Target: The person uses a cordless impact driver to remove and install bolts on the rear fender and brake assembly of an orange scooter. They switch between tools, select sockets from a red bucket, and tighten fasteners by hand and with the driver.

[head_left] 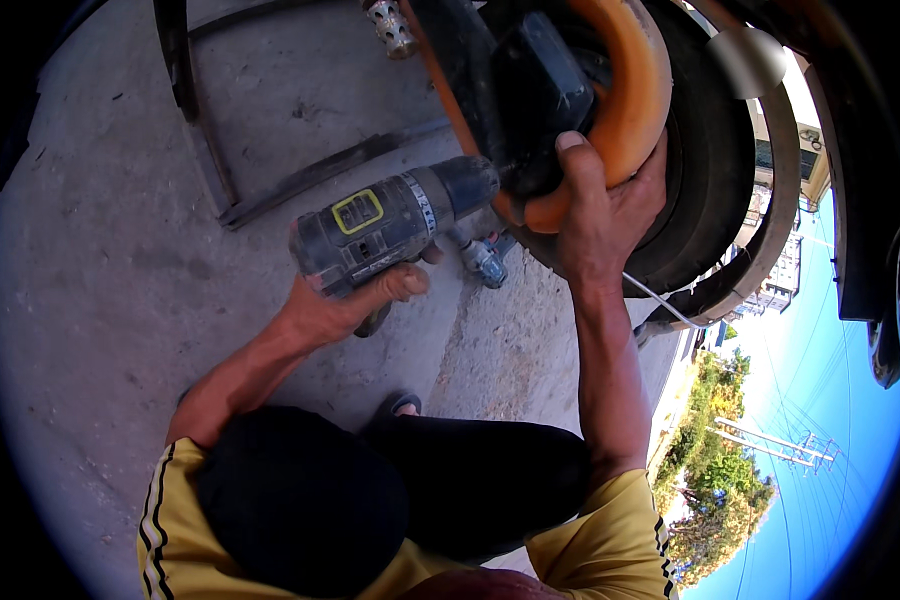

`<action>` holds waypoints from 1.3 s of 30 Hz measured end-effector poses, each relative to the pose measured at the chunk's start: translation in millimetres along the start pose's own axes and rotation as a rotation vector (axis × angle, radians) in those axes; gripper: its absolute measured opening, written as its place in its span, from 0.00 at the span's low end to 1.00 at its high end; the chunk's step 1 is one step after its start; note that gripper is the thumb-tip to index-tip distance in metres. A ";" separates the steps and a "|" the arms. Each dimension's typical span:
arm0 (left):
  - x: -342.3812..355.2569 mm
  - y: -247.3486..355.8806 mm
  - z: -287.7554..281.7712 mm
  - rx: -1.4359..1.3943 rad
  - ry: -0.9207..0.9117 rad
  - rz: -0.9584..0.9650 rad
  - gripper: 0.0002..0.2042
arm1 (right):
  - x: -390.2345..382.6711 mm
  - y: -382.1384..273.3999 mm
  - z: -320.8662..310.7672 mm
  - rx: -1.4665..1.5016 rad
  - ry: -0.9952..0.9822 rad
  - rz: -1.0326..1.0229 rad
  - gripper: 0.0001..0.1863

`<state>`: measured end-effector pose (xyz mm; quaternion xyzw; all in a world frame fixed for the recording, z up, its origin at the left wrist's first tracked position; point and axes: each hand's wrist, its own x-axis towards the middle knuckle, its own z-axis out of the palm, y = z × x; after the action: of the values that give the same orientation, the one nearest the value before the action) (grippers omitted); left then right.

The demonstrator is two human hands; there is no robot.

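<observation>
So the left hand (355,298) is gripping a dark cordless drill (375,222) left of center, fingers curled round its handle. Drill's nose is pointing at the dark part beside the orange curved piece (642,85), upper center; can't tell if it's touching. Right hand (605,215) is clasping that orange piece's lower end, partly closed, thumb showing on top. A tire (720,150) is sitting behind, and a blue-grey tool (484,262) is lying on the ground mid-frame.
</observation>
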<state>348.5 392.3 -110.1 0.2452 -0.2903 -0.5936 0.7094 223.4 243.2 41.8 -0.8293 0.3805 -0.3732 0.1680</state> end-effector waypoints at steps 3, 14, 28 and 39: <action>1.2 -1.9 -0.7 -0.060 -0.009 -0.035 0.26 | -2.4 1.1 -3.1 -0.015 0.005 0.018 0.35; 1.6 -0.6 -5.8 -0.112 -0.023 -0.122 0.30 | -2.1 2.8 -2.8 0.013 0.009 -0.007 0.34; -0.5 2.4 -8.7 -0.016 -0.018 -0.103 0.27 | -3.7 -17.2 0.0 -0.080 0.043 0.148 0.31; -0.7 3.3 -0.3 -0.152 -0.015 -0.141 0.26 | -5.0 -18.4 -3.5 -0.092 0.024 0.160 0.29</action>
<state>351.0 393.6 -108.0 0.2058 -0.2317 -0.6643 0.6802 227.9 259.0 52.0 -0.7985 0.4642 -0.3508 0.1544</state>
